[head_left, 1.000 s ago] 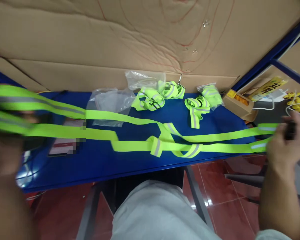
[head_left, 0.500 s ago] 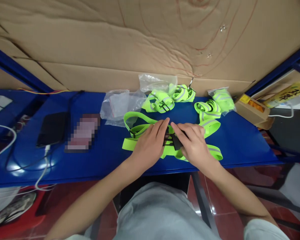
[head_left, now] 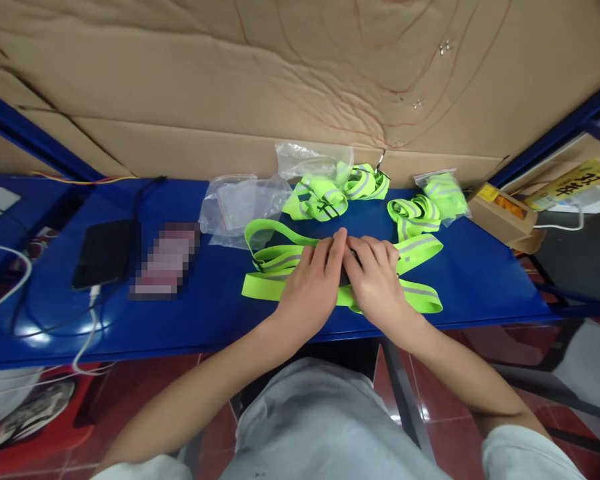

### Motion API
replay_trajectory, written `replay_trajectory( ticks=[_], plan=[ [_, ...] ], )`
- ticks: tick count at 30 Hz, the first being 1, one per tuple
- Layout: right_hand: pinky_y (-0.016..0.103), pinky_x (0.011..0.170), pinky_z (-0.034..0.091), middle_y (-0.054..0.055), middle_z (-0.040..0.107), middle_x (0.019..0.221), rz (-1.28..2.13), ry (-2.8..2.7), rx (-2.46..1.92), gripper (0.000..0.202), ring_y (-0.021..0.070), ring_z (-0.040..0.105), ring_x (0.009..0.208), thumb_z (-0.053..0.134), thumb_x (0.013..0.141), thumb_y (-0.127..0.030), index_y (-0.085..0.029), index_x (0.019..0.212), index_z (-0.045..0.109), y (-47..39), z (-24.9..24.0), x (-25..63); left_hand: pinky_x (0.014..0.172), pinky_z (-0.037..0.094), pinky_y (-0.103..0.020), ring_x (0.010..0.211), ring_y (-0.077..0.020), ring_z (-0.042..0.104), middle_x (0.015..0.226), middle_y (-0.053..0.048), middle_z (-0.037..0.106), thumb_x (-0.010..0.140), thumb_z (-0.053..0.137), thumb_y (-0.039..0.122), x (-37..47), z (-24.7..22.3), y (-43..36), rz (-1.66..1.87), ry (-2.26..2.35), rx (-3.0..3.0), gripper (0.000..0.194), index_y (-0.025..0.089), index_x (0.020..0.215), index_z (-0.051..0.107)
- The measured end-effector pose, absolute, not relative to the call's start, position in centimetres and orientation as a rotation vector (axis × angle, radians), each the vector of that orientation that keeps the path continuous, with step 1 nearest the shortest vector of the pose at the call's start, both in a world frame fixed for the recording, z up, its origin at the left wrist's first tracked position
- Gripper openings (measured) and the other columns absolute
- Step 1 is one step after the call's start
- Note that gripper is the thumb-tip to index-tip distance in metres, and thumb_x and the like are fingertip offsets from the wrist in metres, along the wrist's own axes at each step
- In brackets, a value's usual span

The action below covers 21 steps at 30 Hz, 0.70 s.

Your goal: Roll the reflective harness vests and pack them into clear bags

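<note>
A neon-green reflective strap (head_left: 265, 287) with a grey stripe lies in loops on the blue table. Over the middle of it, my left hand (head_left: 311, 283) and my right hand (head_left: 379, 277) meet, fingertips nearly touching. Both are closed around the strap's black plastic buckle (head_left: 347, 275), of which only a dark sliver shows between them. Whether its two halves are fully joined is hidden. Loops of the strap stick out to the left of my left hand and to the right of my right hand.
Behind my hands lie rolled green straps (head_left: 320, 198), another roll (head_left: 414, 217) and a bagged strap (head_left: 445, 195). Clear plastic bags (head_left: 240, 203) sit back left. A black phone (head_left: 104, 253) on a white cable is at left, an open cardboard box (head_left: 503, 217) at right. Cardboard (head_left: 180, 80) walls the back.
My hands have drawn together, the right one moving left toward the left one. The black buckle parts that showed between them are now mostly covered.
</note>
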State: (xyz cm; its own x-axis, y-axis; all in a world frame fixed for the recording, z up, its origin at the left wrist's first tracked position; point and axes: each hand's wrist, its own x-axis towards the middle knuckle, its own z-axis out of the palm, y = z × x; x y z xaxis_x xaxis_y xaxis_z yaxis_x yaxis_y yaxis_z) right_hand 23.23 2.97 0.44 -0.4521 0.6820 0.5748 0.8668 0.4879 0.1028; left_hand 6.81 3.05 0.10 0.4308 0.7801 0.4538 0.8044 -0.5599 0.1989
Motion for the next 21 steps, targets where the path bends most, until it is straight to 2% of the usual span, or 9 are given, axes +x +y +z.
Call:
replay_trajectory(
  ticks=[2, 5, 7, 9, 11, 14, 16, 18, 21],
  plan=[
    [0.047, 0.103, 0.042, 0.019, 0.068, 0.130, -0.456, -2.282, -1.265, 0.047, 0.0311, 0.056, 0.122, 0.043, 0.099, -0.006, -0.011, 0.143, 0.059, 3.4, 0.8, 23.3, 0.107, 0.052, -0.049, 0.129, -0.0341, 0.059, 0.145, -0.023, 0.057, 0.095, 0.046, 0.007, 6.6, 0.5, 3.2, -0.864, -1.440, -2.707, 0.075, 0.009, 0.165, 0.018],
    [0.046, 0.100, 0.046, 0.018, 0.064, 0.135, -0.270, -2.222, -1.197, 0.065, 0.0307, 0.060, 0.124, 0.047, 0.083, 0.000, -0.013, 0.147, 0.053, 4.2, 2.3, 24.2, 0.113, 0.045, -0.060, 0.136, -0.0396, 0.055, 0.153, -0.022, 0.053, 0.094, 0.070, 0.033, 5.2, 2.3, 3.7, -0.982, -1.451, -2.900, 0.096, 0.021, 0.169, 0.010],
    [0.047, 0.101, 0.047, 0.015, 0.065, 0.134, -0.178, -2.128, -1.141, 0.074, 0.0305, 0.061, 0.125, 0.049, 0.074, -0.001, -0.017, 0.146, 0.053, 4.5, 3.9, 24.7, 0.118, 0.039, -0.063, 0.140, -0.0421, 0.053, 0.155, -0.019, 0.054, 0.080, 0.085, 0.051, 3.9, 4.0, 4.4, -1.122, -1.490, -3.003, 0.117, 0.028, 0.169, 0.013],
    [0.047, 0.102, 0.049, 0.012, 0.067, 0.132, -0.091, -2.030, -1.091, 0.075, 0.0299, 0.063, 0.124, 0.050, 0.071, -0.003, -0.021, 0.143, 0.055, 4.7, 5.6, 24.8, 0.122, 0.037, -0.059, 0.144, -0.0406, 0.051, 0.158, -0.017, 0.052, 0.070, 0.092, 0.058, 2.9, 5.5, 5.2, -1.351, -1.521, -3.077, 0.124, 0.029, 0.168, 0.021],
    [0.048, 0.103, 0.051, 0.010, 0.067, 0.130, 0.026, -1.975, -1.036, 0.070, 0.0292, 0.064, 0.121, 0.051, 0.073, -0.004, -0.023, 0.141, 0.057, 4.9, 7.1, 24.6, 0.119, 0.044, -0.051, 0.140, -0.0374, 0.056, 0.155, -0.015, 0.056, 0.068, 0.093, 0.058, 2.4, 6.6, 6.0, -1.551, -1.581, -3.117, 0.111, 0.026, 0.160, 0.042],
    [0.051, 0.109, 0.052, 0.010, 0.062, 0.140, 0.287, -1.970, -0.925, 0.062, 0.0293, 0.061, 0.128, 0.063, 0.084, -0.014, -0.025, 0.144, 0.054, 5.9, 8.7, 24.2, 0.093, 0.059, -0.038, 0.107, -0.0294, 0.072, 0.117, -0.009, 0.077, 0.069, 0.094, 0.052, 2.5, 7.5, 6.8, -1.711, -1.692, -3.258, 0.064, 0.018, 0.120, 0.074],
    [0.050, 0.115, 0.050, 0.009, 0.055, 0.153, 0.531, -1.965, -0.796, 0.068, 0.0296, 0.055, 0.140, 0.077, 0.085, -0.029, -0.028, 0.147, 0.052, 7.1, 9.4, 24.4, 0.075, 0.059, -0.030, 0.083, -0.0214, 0.072, 0.092, -0.004, 0.078, 0.070, 0.094, 0.048, 2.8, 7.9, 7.1, -2.002, -1.670, -3.295, 0.046, 0.017, 0.100, 0.078],
    [0.047, 0.120, 0.048, 0.007, 0.047, 0.162, 0.807, -1.916, -0.661, 0.081, 0.0284, 0.045, 0.151, 0.088, 0.078, -0.046, -0.030, 0.149, 0.051, 8.2, 9.6, 24.8, 0.067, 0.057, -0.027, 0.070, -0.0157, 0.069, 0.081, -0.001, 0.075, 0.073, 0.093, 0.050, 3.1, 8.4, 7.3, -2.471, -1.488, -3.196, 0.041, 0.017, 0.092, 0.077],
    [0.046, 0.119, 0.049, 0.008, 0.059, 0.150, 1.203, -1.812, -0.603, 0.080, 0.0279, 0.052, 0.146, 0.089, 0.075, -0.061, -0.026, 0.140, 0.059, 9.5, 9.4, 25.2, 0.063, 0.057, -0.024, 0.063, -0.0119, 0.066, 0.072, 0.002, 0.070, 0.079, 0.088, 0.053, 3.2, 9.7, 7.7, -2.940, -1.176, -3.069, 0.037, 0.020, 0.086, 0.074]
  ],
)
